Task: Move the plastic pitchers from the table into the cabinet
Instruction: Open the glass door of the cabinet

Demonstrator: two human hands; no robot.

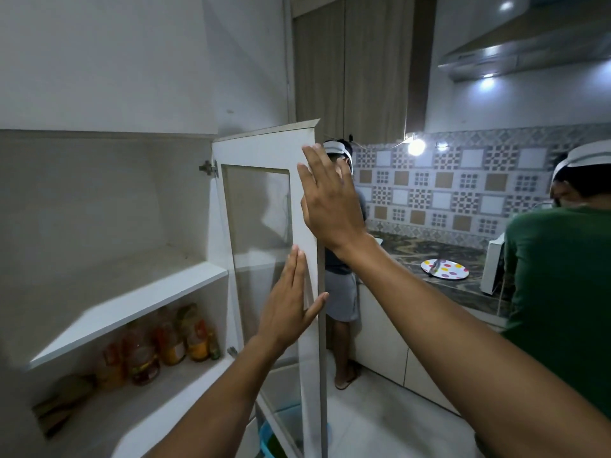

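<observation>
The white cabinet [125, 292] stands open on the left, its upper shelf bare. Its glass-paned door [264, 206] swings out toward me. My left hand [291, 302] lies flat on the inner face of the door near its free edge, fingers straight and together, thumb spread around the edge. My right hand [330, 200] is flat and spread higher up, against the door's outer edge. Neither hand holds anything. No plastic pitcher and no table are in view.
Several bottles [165, 342] stand on the lower cabinet shelf. A person in grey shorts [340, 292] stands just behind the door at the counter [429, 256], which holds a spotted plate [444, 269]. Another person in a green shirt [558, 292] stands at the right. A blue tub [267, 438] sits below the door.
</observation>
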